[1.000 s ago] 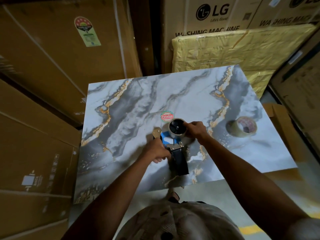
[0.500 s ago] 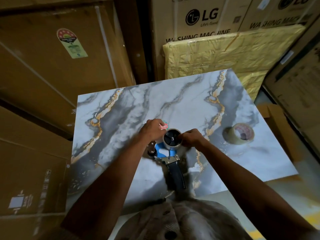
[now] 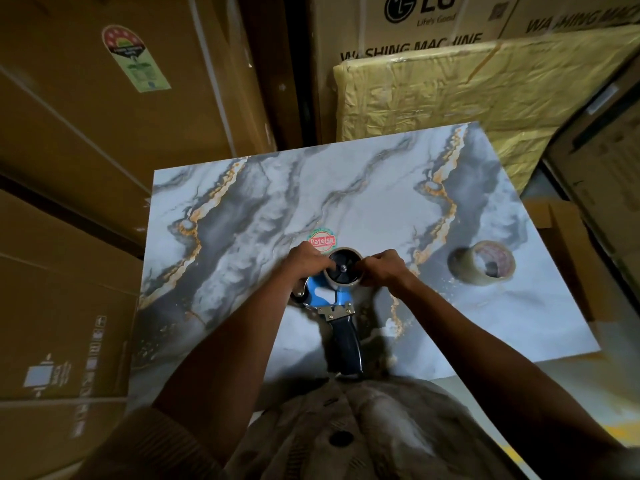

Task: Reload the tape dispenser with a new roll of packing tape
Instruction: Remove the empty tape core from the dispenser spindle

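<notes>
Two hands pinch the spent core (image 3: 344, 270) on the tape dispenser (image 3: 332, 306), lying mid marble tabletop (image 3: 242, 220): left hand (image 3: 306, 265), right hand (image 3: 382, 270) closed on its rim. New tape roll (image 3: 483, 268) sits well right, untouched.

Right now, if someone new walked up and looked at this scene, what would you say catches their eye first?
First, both hands, left hand and right hand, meeting on the worn-down roll atop the blue tape dispenser at the middle of the marble-patterned board. Next, the fresh tape roll lying apart near the board's right edge. Behind, LG washing machine cartons wall in the scene.
</notes>
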`<state>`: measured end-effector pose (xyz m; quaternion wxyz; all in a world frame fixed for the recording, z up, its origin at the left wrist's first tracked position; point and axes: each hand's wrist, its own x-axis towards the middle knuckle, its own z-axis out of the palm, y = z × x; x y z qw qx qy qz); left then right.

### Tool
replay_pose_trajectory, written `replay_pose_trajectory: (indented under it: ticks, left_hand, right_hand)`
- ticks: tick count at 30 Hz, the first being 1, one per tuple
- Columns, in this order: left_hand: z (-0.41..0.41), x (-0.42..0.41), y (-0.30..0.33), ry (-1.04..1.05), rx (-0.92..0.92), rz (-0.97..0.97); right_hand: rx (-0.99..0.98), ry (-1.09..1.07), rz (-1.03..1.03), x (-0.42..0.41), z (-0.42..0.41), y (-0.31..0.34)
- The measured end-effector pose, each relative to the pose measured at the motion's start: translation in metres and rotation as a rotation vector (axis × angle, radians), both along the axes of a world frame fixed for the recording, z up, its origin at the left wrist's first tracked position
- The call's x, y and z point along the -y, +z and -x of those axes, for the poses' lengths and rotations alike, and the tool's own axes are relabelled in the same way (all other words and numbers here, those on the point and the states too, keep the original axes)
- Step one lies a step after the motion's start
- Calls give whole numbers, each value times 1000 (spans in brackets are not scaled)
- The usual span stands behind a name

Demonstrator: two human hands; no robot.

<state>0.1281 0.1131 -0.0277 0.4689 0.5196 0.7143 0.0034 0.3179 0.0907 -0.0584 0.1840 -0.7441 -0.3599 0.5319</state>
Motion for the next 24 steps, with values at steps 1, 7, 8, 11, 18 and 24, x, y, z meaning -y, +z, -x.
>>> replay_pose_trajectory:
  ticks: [1,7,8,11,18,24]
  left_hand:
    - [0,0,-1,37,14,18]
    - [-4,-1,-2,86,37,53]
    - [-4,-1,-3,79,31,56]
    - [-4,-2,-8,57,11,57]
    - [-4,-2,-5,-3,-12,64]
    - [-3,-6,-9,-33,-15,75]
  right_hand:
    - [-1,2,7,-1,0,-1]
    - [9,-22,13,0,5,11]
    - [11,-25,19,0,6,13]
    - [28,-20,22,0,7,15]
    - [92,23,-14,2,10,18]
    - [101,26,-45,3,13,24]
